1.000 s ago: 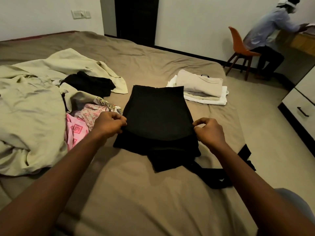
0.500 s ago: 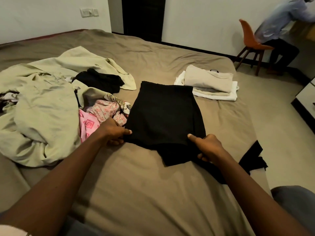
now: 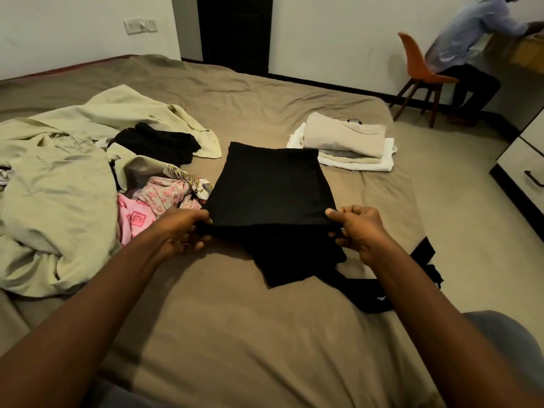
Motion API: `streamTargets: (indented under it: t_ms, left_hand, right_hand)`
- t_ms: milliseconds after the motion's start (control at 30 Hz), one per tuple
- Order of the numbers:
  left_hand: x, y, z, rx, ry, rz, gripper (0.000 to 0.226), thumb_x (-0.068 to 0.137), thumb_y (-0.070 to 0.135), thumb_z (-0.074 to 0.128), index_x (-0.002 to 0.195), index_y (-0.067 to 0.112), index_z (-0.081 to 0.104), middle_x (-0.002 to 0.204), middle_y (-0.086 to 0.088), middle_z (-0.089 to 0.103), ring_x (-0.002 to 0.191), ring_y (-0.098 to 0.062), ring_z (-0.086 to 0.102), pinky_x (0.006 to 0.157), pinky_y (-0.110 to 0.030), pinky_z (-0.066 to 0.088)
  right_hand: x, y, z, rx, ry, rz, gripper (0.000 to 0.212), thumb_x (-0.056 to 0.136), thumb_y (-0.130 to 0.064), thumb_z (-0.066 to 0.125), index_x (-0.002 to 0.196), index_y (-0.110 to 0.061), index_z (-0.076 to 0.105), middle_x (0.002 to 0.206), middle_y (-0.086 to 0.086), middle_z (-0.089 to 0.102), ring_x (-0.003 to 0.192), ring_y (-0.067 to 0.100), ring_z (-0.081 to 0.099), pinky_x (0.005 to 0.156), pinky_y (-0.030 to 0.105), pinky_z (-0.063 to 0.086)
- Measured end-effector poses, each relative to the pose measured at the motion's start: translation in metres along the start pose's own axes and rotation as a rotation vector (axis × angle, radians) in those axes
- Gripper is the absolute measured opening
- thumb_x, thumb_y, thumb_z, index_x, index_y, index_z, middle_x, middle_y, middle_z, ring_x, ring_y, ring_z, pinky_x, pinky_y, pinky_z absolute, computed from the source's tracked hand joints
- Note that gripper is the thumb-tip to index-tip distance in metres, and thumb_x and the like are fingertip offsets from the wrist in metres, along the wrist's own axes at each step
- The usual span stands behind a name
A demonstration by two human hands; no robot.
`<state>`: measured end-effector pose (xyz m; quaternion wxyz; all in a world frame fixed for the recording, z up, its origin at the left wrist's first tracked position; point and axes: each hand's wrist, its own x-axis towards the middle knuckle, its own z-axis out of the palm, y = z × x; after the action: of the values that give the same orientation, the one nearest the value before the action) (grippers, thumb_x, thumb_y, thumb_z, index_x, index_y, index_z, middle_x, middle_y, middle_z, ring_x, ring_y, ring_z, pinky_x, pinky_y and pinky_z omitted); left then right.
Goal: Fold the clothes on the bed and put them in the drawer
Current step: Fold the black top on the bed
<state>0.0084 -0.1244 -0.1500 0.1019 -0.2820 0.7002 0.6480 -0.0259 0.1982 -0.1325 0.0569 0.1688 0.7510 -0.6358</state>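
pinching the near edge of the folded black garment [image 3: 270, 184], the left hand [image 3: 182, 231] and right hand [image 3: 357, 231] are each clasping a corner between thumb and curled fingers [image 3: 351, 213]. the garment is lying mid-bed [image 3: 235, 334], between the unfolded heap [image 3: 59, 184] and the folded stack [image 3: 344, 139].

No readable text, label, brand, number or sign appears on anything here.

Right edge is cutting off the drawer unit [image 3: 522, 163] (one handle [image 3: 533, 178] showing). Top edge is cropping the seated person [image 3: 468, 45] at the head. Left edge is clipping the pale green cloth [image 3: 59, 187].
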Motion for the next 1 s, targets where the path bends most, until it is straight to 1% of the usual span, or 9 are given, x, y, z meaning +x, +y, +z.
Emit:
streamTargets:
  t_ms: [100, 233, 500, 600, 667, 700, 767, 867, 1000]
  left_hand:
    - [-0.022, 0.007, 0.013, -0.078, -0.074, -0.011, 0.006, 0.093, 0.016, 0.063, 0.092, 0.011, 0.066, 0.073, -0.007, 0.067, 0.061, -0.014, 0.064, 0.051, -0.024, 0.052]
    - [-0.037, -0.018, 0.049, 0.035, -0.098, -0.045, 0.005, 0.094, 0.011, 0.063, 0.099, 0.009, 0.064, 0.061, -0.005, 0.064, 0.048, -0.012, 0.058, 0.043, -0.022, 0.047]
    - [-0.043, -0.05, 0.078, 0.17, -0.006, -0.049, 0.025, 0.095, 0.013, 0.069, 0.114, 0.002, 0.056, 0.077, -0.014, 0.068, 0.051, -0.019, 0.059, 0.047, -0.032, 0.049]
    - [-0.048, -0.055, 0.079, 0.728, 0.169, 0.132, 0.061, 0.084, 0.036, 0.082, 0.128, 0.016, 0.045, 0.099, -0.007, 0.067, 0.081, -0.024, 0.068, 0.066, -0.036, 0.051]
    - [-0.058, -0.059, 0.087, 1.088, 0.386, 0.434, 0.081, 0.078, 0.045, 0.082, 0.142, 0.028, 0.036, 0.121, -0.004, 0.059, 0.11, -0.028, 0.061, 0.084, -0.043, 0.053]
    - [-0.068, -0.057, 0.1, 1.092, 0.408, 0.612, 0.08, 0.078, 0.043, 0.08, 0.143, 0.031, 0.036, 0.125, -0.002, 0.055, 0.115, -0.027, 0.058, 0.089, -0.047, 0.053]
    - [-0.081, -0.052, 0.132, 0.939, 0.253, 0.879, 0.064, 0.081, 0.044, 0.073, 0.137, 0.034, 0.045, 0.124, 0.004, 0.051, 0.115, -0.019, 0.055, 0.093, -0.043, 0.053]
    - [-0.085, -0.054, 0.187, 1.098, 0.031, 0.952, 0.064, 0.085, 0.06, 0.061, 0.141, 0.039, 0.041, 0.137, 0.009, 0.042, 0.124, -0.012, 0.045, 0.101, -0.034, 0.046]
    - [-0.07, -0.065, 0.228, 1.344, 0.088, 0.836, 0.066, 0.091, 0.06, 0.058, 0.148, 0.038, 0.032, 0.147, 0.005, 0.035, 0.132, -0.017, 0.037, 0.105, -0.035, 0.039]
  right_hand:
    - [0.002, -0.016, -0.026, 0.111, -0.006, 0.01, 0.014, 0.091, -0.014, 0.078, 0.093, -0.01, 0.065, 0.077, 0.011, 0.068, 0.05, 0.016, 0.061, 0.044, 0.025, 0.05]
    - [0.008, 0.016, -0.048, 0.112, 0.052, 0.049, 0.014, 0.093, -0.007, 0.074, 0.094, -0.008, 0.061, 0.082, 0.017, 0.064, 0.045, 0.017, 0.057, 0.041, 0.024, 0.048]
    - [0.019, 0.074, -0.073, 0.055, 0.044, 0.064, 0.021, 0.094, -0.013, 0.074, 0.111, -0.007, 0.063, 0.094, 0.018, 0.072, 0.057, 0.019, 0.062, 0.054, 0.033, 0.053]
    - [0.022, 0.074, -0.078, -0.124, -0.055, 0.09, 0.031, 0.093, -0.016, 0.076, 0.117, -0.012, 0.059, 0.1, 0.014, 0.071, 0.059, 0.023, 0.068, 0.057, 0.035, 0.058]
    - [0.021, 0.069, -0.079, -0.329, -0.11, 0.043, 0.037, 0.091, -0.019, 0.078, 0.122, -0.018, 0.058, 0.099, 0.009, 0.07, 0.065, 0.023, 0.073, 0.057, 0.031, 0.059]
    - [0.021, 0.069, -0.082, -0.397, -0.135, 0.023, 0.042, 0.09, -0.02, 0.079, 0.126, -0.021, 0.056, 0.099, 0.008, 0.07, 0.067, 0.021, 0.074, 0.055, 0.028, 0.056]
    - [0.02, 0.069, -0.087, -0.46, -0.177, 0.005, 0.052, 0.089, -0.024, 0.079, 0.133, -0.025, 0.053, 0.1, 0.007, 0.07, 0.072, 0.018, 0.073, 0.056, 0.026, 0.053]
    - [0.02, 0.069, -0.091, -0.506, -0.203, -0.001, 0.058, 0.09, -0.026, 0.079, 0.139, -0.026, 0.048, 0.102, 0.006, 0.07, 0.077, 0.017, 0.072, 0.062, 0.027, 0.054]
    - [0.02, 0.075, -0.096, -0.514, -0.166, -0.023, 0.044, 0.09, -0.038, 0.077, 0.127, -0.026, 0.057, 0.095, 0.003, 0.072, 0.07, 0.016, 0.073, 0.064, 0.029, 0.057]
